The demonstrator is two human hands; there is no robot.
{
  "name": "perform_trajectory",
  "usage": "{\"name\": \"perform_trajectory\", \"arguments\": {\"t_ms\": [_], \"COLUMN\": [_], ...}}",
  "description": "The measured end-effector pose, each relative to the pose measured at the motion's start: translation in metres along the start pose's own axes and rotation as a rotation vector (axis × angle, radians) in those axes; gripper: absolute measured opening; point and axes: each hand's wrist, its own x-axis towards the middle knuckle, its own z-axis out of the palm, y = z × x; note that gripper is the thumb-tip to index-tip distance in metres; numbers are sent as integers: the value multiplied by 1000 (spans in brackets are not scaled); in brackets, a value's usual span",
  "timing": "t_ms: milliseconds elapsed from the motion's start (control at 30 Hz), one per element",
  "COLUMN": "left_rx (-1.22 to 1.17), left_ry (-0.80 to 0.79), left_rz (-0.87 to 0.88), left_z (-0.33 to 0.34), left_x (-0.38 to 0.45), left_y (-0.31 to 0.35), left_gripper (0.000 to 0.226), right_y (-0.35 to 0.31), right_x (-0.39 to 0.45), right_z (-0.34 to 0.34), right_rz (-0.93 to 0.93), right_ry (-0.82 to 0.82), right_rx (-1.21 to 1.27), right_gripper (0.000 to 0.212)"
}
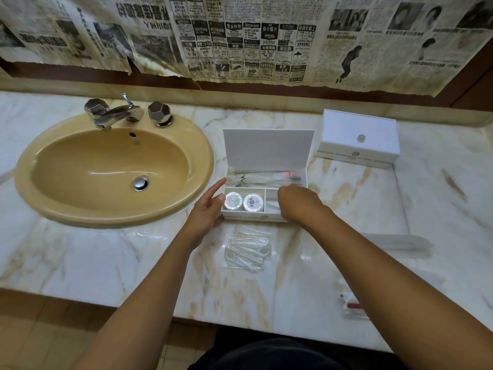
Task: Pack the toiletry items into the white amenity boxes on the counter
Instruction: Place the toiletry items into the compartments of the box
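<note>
Beige oval sink point(53, 193) set into marble tabletop point(80, 257) | chrome two-handled faucet point(125, 113) at sink's rear | newspaper sheets point(240, 36) covering wall behind

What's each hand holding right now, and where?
Left hand steadies the open box at its left end wall, holding no item. Right hand reaches into it; fingers hidden, cannot tell.

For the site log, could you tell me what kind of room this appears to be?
Probably a hotel bathroom vanity: a beige sink with chrome taps set in a marble counter, plus white amenity boxes.
</note>
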Motion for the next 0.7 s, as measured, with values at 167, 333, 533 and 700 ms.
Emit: {"name": "perform_trajectory", "arguments": {"t_ms": [167, 333, 533, 700], "left_rx": [-16, -14, -7, -10], "left_ry": [6, 7, 8, 16], "left_rz": [0, 11, 14, 26], "left_z": [0, 0, 2, 1], "left_x": [0, 1, 1, 1], "left_y": [0, -2, -2, -5], "left_gripper": [37, 37, 37, 39], "right_y": [1, -2, -7, -29], "right_x": [5, 3, -7, -23], "right_z": [5, 15, 22, 21], "right_rz": [29, 8, -11, -212], "right_ry": [21, -59, 155, 606], "right_rx": [118, 259, 314, 393], "right_gripper": [18, 49, 44, 13]}}
